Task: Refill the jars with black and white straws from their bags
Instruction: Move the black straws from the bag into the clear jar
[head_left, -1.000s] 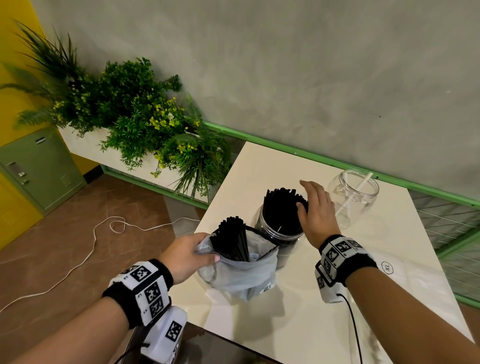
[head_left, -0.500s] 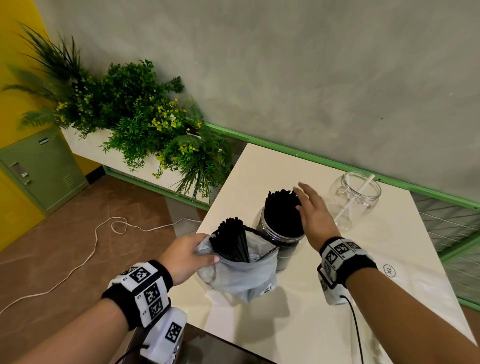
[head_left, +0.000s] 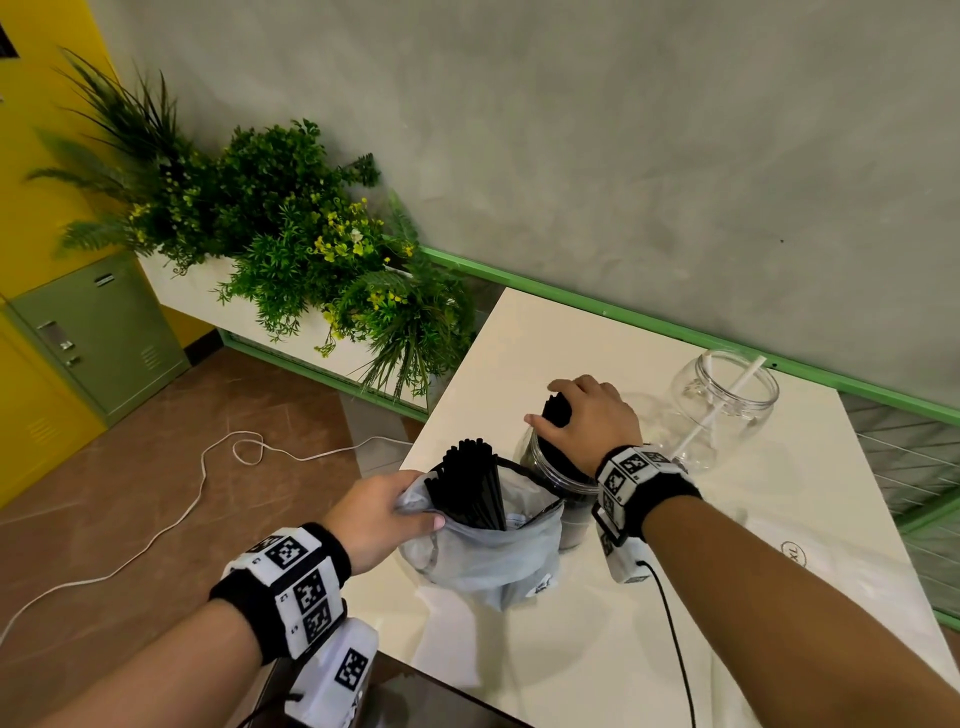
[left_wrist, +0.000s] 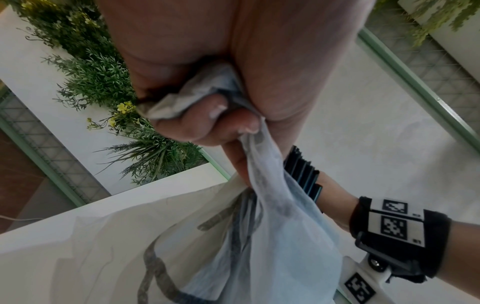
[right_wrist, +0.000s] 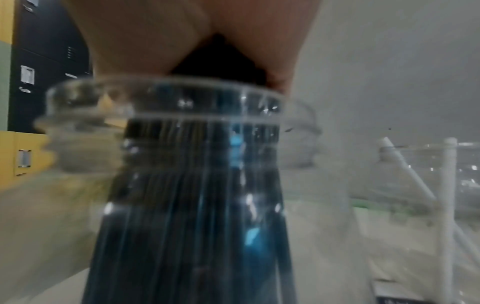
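At frame centre the right hand (head_left: 587, 415) curls round black straws (head_left: 557, 410) in the jar (head_left: 558, 480); the left hand (head_left: 376, 512) pinches the bag (head_left: 483, 558) rim: settle the bundle gently, keeping the jar upright.

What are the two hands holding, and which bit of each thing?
The left hand pinches the bag by its bunched top edge. The right hand curls round the tops of the black straws standing in the jar.
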